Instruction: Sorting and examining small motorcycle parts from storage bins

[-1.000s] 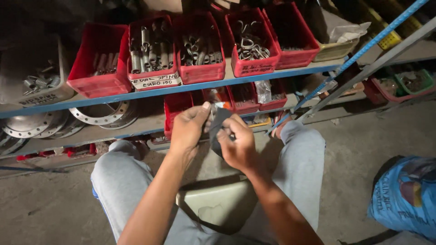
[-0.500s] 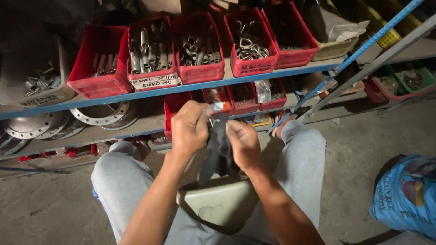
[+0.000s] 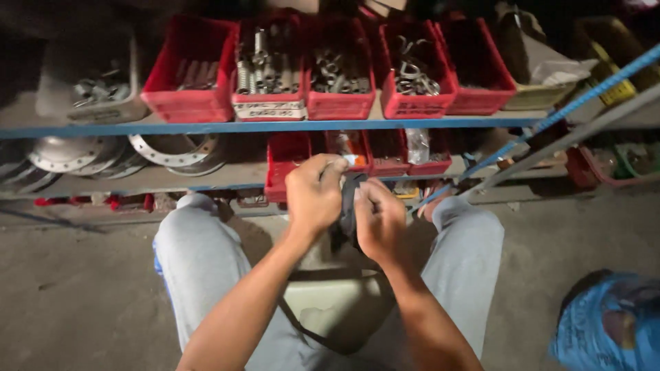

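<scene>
My left hand (image 3: 315, 194) and my right hand (image 3: 380, 221) are raised together in front of the shelves, both closed on a dark strip of rubber or cloth (image 3: 347, 209) that hangs down between them. A small orange and white object (image 3: 352, 159) shows at the left hand's fingertips. I sit with grey-trousered knees apart over a pale plastic seat (image 3: 330, 309). What the strip is wrapped around is hidden by my fingers.
A blue-edged metal shelf (image 3: 275, 126) carries several red bins (image 3: 192, 75) of metal fittings. Lower down lie metal flange discs (image 3: 172, 148) and more red bins. A blue bag (image 3: 612, 323) sits on the concrete floor at right. A slanted blue bar (image 3: 550, 117) crosses at right.
Both hands have come closer together and lower, and the dark strip now hangs folded between them; earlier the hands were slightly apart with the strip held up.
</scene>
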